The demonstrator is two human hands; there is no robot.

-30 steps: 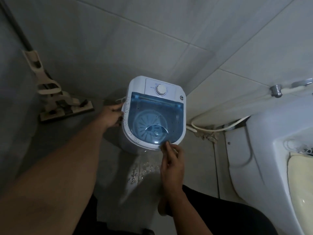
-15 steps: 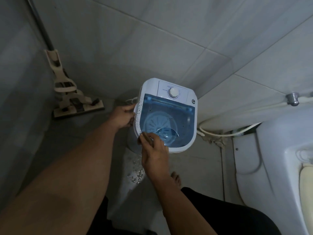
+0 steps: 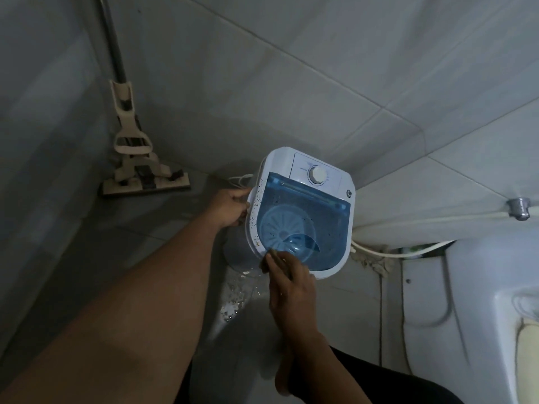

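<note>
A small white washing machine (image 3: 320, 167) with a clear blue lid (image 3: 329, 220) and a round white dial (image 3: 318, 175) stands on the wet floor, tilted toward me. My left hand (image 3: 230, 208) grips its left side. My right hand (image 3: 288, 281) rests at the front rim, its fingers straight and touching the lid's near left edge. A pale pulsator disc shows through the lid. Water lies on the tiles just below the machine.
A beige mop (image 3: 137, 167) leans in the left corner. A white toilet (image 3: 472, 301) fills the right side, with a white hose (image 3: 388, 253) along the wall and a metal valve (image 3: 519, 207). Tiled walls stand close behind. My bare foot (image 3: 284, 377) is below.
My right hand slid left along the front rim of the machine, from the middle to the near left edge. The left hand kept its hold on the side.
</note>
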